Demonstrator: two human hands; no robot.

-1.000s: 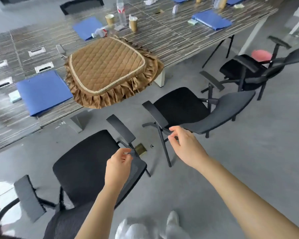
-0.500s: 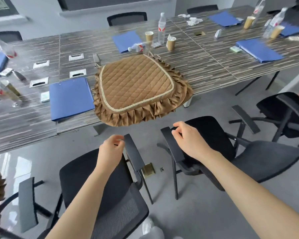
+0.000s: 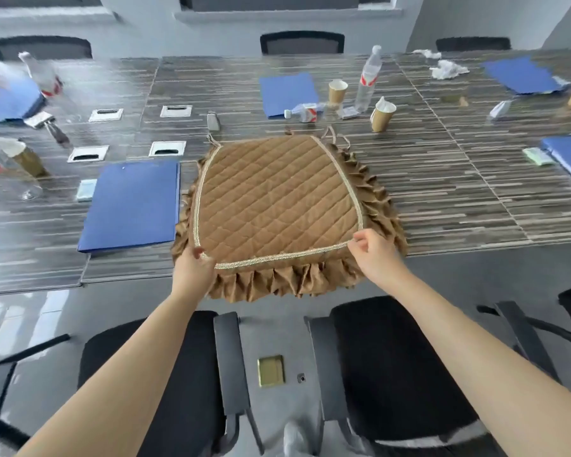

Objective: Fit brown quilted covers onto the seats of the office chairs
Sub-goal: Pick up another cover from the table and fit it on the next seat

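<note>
Head camera looks down at a brown quilted cover (image 3: 277,202) lying flat on the striped table (image 3: 442,199), with its near edge hanging over the side. It has a diamond stitch pattern, a pale gold trim and a frilly ruffle all around. Thin ties stick out at the far corners. The left hand (image 3: 192,268) pinches the near left corner. The right hand (image 3: 374,255) pinches the near right corner. Two black office chairs (image 3: 399,367) stand just below.
</note>
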